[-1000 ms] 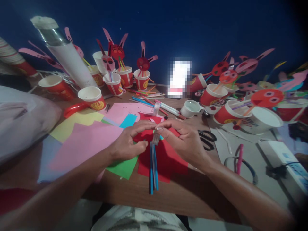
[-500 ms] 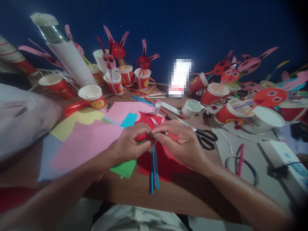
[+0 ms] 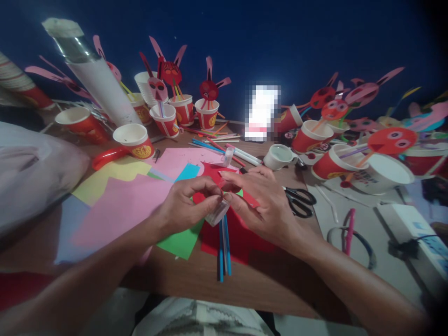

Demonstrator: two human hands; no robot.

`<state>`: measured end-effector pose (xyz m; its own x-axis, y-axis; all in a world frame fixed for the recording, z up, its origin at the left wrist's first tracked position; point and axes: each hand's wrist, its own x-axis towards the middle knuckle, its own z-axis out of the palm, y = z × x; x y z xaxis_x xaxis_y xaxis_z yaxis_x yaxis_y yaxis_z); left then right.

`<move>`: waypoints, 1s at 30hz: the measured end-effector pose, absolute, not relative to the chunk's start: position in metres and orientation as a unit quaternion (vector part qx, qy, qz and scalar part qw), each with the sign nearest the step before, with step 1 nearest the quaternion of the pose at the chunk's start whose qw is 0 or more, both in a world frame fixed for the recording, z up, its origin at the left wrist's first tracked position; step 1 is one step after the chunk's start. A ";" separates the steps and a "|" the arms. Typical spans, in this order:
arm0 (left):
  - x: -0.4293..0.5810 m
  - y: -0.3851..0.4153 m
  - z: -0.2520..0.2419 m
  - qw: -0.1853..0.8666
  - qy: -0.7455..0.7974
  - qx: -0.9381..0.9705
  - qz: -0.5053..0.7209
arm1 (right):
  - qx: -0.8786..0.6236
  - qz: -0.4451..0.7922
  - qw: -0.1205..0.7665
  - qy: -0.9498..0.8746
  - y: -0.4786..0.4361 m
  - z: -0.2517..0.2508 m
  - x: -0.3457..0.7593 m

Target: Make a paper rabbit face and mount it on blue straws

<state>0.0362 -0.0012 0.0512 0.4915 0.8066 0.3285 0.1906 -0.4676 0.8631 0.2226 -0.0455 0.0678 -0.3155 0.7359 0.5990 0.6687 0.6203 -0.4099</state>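
In the middle, my left hand (image 3: 189, 200) pinches a small roll of clear tape (image 3: 217, 213). My right hand (image 3: 262, 200) meets it from the other side, thumb at the roll's upper edge and index finger raised a little. Below the roll, blue and white paper straws (image 3: 224, 249) lie on red paper (image 3: 241, 245). Green paper (image 3: 180, 243) shows beside my left hand. Partly covered by my right hand, black-handled scissors (image 3: 301, 201) rest on the table.
Coloured sheets, among them pink paper (image 3: 122, 210), spread to the left. Paper cups (image 3: 133, 140) and rabbit-face cutouts (image 3: 209, 91) on straws line the back. A white cup (image 3: 279, 157), markers (image 3: 241, 154), a lit phone (image 3: 262, 112) and a power strip (image 3: 416, 233) stand around.
The clear tape roll has turned and shows more fully below my fingers. My right index finger has lifted away from my left fingertips, and the right hand now covers the scissors' blades.
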 end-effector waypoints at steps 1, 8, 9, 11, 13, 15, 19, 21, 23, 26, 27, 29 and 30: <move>0.036 -0.001 0.052 0.409 0.326 0.761 0.383 | -0.436 0.042 0.389 -0.810 -0.045 0.067 0.223; 0.034 -0.001 0.055 0.471 0.305 0.752 0.347 | -0.486 0.031 0.378 -0.787 -0.044 0.078 0.233; 0.034 0.000 0.056 0.477 0.298 0.750 0.349 | -0.494 0.031 0.377 -0.783 -0.043 0.080 0.236; 0.034 0.002 0.056 0.483 0.288 0.741 0.368 | -0.510 0.048 0.373 -0.774 -0.038 0.084 0.245; 0.034 0.004 0.056 0.475 0.287 0.731 0.397 | -0.534 0.079 0.371 -0.755 -0.033 0.087 0.255; 0.033 0.006 0.057 0.460 0.290 0.725 0.423 | -0.575 0.119 0.357 -0.726 -0.026 0.087 0.265; 0.030 0.008 0.062 0.431 0.301 0.721 0.451 | -0.625 0.128 0.296 -0.711 -0.013 0.079 0.283; 0.028 0.008 0.064 0.425 0.318 0.714 0.457 | -0.657 0.106 0.243 -0.706 -0.008 0.073 0.288; 0.027 0.008 0.066 0.430 0.336 0.702 0.458 | -0.672 0.086 0.169 -0.716 -0.004 0.068 0.292; 0.027 0.009 0.067 0.442 0.347 0.686 0.461 | -0.681 0.048 0.085 -0.726 -0.001 0.067 0.296; 0.027 0.010 0.067 0.443 0.347 0.684 0.465 | -0.686 0.033 0.066 -0.723 0.000 0.068 0.297; 0.027 0.012 0.066 0.440 0.346 0.678 0.476 | -0.699 0.012 0.020 -0.715 0.000 0.072 0.298; 0.027 0.012 0.066 0.439 0.347 0.677 0.479 | -0.702 0.007 -0.013 -0.712 -0.001 0.074 0.298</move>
<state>0.0266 0.0124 0.0661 0.3013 0.8897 0.3429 0.0489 -0.3736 0.9263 0.2982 -0.0009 0.0736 -0.0136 0.9995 -0.0282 0.9999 0.0139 0.0084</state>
